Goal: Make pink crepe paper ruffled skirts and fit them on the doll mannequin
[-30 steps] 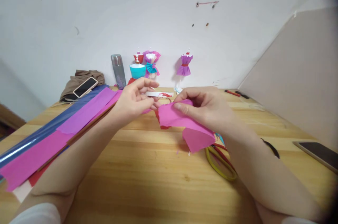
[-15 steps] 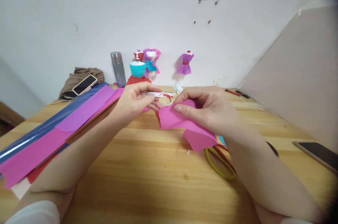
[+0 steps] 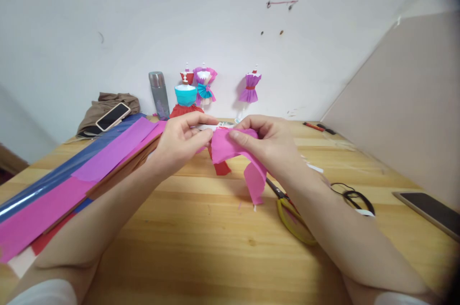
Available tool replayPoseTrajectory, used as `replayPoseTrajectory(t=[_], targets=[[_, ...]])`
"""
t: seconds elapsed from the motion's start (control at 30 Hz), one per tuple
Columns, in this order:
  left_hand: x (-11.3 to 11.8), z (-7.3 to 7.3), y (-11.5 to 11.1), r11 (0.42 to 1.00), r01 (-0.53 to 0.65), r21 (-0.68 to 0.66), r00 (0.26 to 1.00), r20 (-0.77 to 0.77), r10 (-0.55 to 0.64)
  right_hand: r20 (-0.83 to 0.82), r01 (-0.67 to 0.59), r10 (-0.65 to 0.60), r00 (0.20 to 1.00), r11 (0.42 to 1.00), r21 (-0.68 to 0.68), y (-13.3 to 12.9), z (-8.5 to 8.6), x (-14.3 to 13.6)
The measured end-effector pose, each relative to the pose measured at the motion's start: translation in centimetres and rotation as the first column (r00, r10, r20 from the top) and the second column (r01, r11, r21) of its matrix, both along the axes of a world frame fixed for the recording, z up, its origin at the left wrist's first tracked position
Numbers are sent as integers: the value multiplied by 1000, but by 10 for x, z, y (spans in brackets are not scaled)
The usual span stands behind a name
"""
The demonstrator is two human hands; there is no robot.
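Observation:
My left hand (image 3: 185, 140) is closed in a pinch on a narrow white piece (image 3: 204, 127), which has red bits at its right end; its exact kind is hidden. My right hand (image 3: 268, 140) pinches a strip of pink crepe paper (image 3: 226, 144) between thumb and fingers. The strip's left edge lies against the white piece near my left thumb, and its loose end hangs curled above the table. Below and behind the pink paper, a red paper strip (image 3: 222, 168) shows. Yellow-handled scissors (image 3: 293, 221) lie under my right forearm, partly covered.
Small dress forms in paper dresses, one of them purple (image 3: 250, 88), stand by the wall near a grey flask (image 3: 159, 96). Coloured paper sheets (image 3: 46, 214) lie on the left, with a phone (image 3: 113, 117) on brown cloth behind. Another phone (image 3: 429, 213) and black cord (image 3: 359, 199) lie right.
My right hand has moved left, bringing the pink paper up against the white piece at my left hand. The paper's loose end now hangs down, and more of the scissors and red strip shows.

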State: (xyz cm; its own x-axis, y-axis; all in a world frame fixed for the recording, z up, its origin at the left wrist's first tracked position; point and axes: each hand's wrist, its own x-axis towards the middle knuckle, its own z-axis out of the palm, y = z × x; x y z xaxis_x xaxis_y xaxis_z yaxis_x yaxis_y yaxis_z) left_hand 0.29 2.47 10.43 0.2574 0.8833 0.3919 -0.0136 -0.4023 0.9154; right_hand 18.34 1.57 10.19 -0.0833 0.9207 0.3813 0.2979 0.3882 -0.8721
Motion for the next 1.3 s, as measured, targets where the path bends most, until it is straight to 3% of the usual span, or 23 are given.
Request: replayPoseTrajectory(t=[0.73, 0.97, 1.17, 1.3], targets=[[6, -3, -2, 991, -51, 125, 999, 10, 50, -99, -72, 70, 993, 997, -10, 0, -6, -6], [6, -6, 1, 968, -159, 194, 985, -40, 170, -63, -71, 73, 995, 997, 27, 1, -7, -7], [7, -7, 2, 955, -185, 232, 977, -62, 204, 84, -32, 16, 996, 980, 197, 1, -12, -7], [5, -10, 3, 927, -221, 302, 963, -83, 257, 239, 55, -183, 954, 887, 458, -3, -16, -8]])
